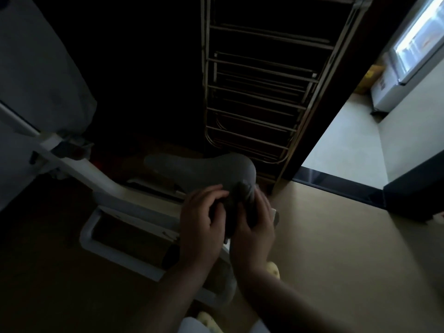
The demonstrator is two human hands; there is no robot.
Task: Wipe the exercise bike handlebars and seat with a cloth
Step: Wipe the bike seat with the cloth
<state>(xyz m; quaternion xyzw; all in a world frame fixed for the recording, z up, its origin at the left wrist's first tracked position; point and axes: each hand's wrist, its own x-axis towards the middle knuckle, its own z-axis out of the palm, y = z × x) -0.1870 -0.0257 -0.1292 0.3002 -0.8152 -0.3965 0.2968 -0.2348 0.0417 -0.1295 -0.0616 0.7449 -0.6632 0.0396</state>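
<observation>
Head view shows both hands close together, the left hand (200, 212) and right hand (254, 227) gripping a dark cloth (234, 212) bunched between them, just at the rear end of the grey bike seat (201, 168) in dim light.

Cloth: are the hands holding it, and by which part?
Yes. Both the left hand and right hand hold the dark cloth, bunched between them, one on each side.
</observation>
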